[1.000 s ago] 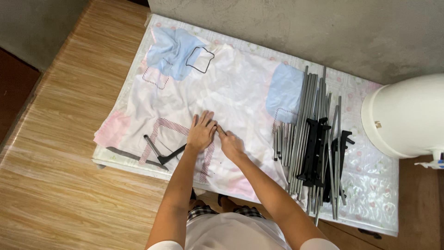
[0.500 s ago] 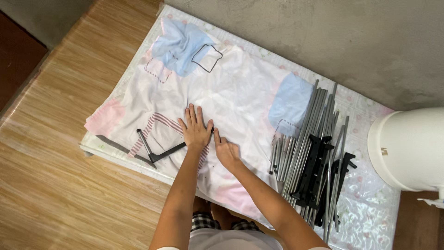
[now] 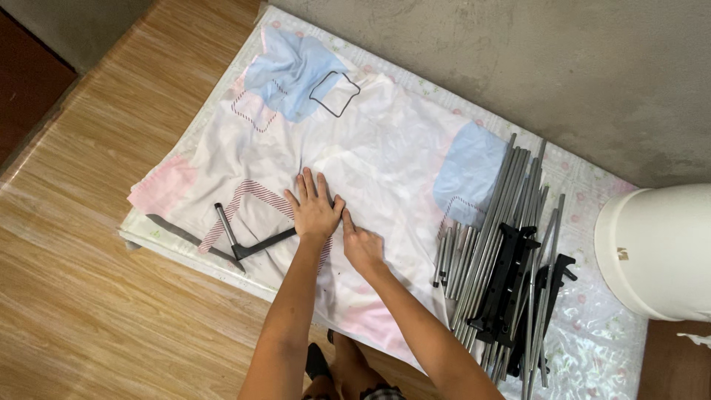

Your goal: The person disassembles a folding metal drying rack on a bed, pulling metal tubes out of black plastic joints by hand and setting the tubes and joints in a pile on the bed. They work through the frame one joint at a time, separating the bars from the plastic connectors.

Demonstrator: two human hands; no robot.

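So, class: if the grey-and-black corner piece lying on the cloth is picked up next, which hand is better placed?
Probably the left hand: it rests flat on the cloth right beside the corner piece, while the right hand lies on its far side.

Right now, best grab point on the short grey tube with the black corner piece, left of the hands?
Probably the grey tube itself, mid-length, coming from above. It lies flat on the cloth with its upper end free; the lower end runs into the black corner joint, whose arm points toward the left hand. Both hands press flat on the cloth; the right hand sits farther from it.
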